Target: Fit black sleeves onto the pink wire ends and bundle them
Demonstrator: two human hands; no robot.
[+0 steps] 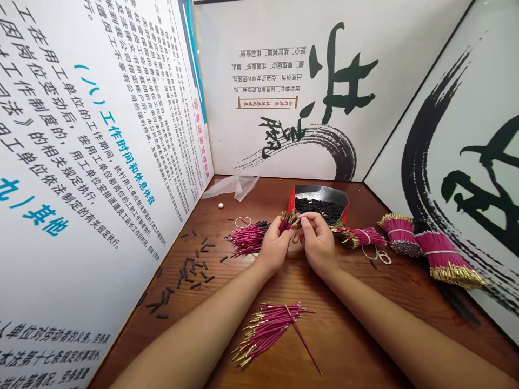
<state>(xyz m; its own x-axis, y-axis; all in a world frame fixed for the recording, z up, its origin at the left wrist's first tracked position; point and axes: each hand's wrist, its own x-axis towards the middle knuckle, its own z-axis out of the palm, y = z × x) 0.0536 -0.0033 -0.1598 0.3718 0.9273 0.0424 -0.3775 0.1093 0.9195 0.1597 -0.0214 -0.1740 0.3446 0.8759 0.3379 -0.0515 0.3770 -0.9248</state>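
Observation:
My left hand (275,246) is closed around a small bunch of magenta wires (287,220) whose gold tips point up. Right beside it, my right hand (318,240) has its thumb and fingers pinched together at the wire ends; what lies in that pinch is too small and hidden to name. Behind the hands stands a red-edged box (292,200) holding many short black tubes (322,209). A loose heap of magenta wires (247,237), some with black ends, lies just left of my left hand. Nearer me is another pile of magenta wires (270,329), with one wire (304,340) lying crosswise.
Short black tubes (190,270) are scattered on the brown table (219,302) at left. Banded wire bundles (399,232) lie at right, near pale rubber bands (383,256). A clear plastic bag (233,186) rests at the back left. Printed panels (284,146) wall in the table.

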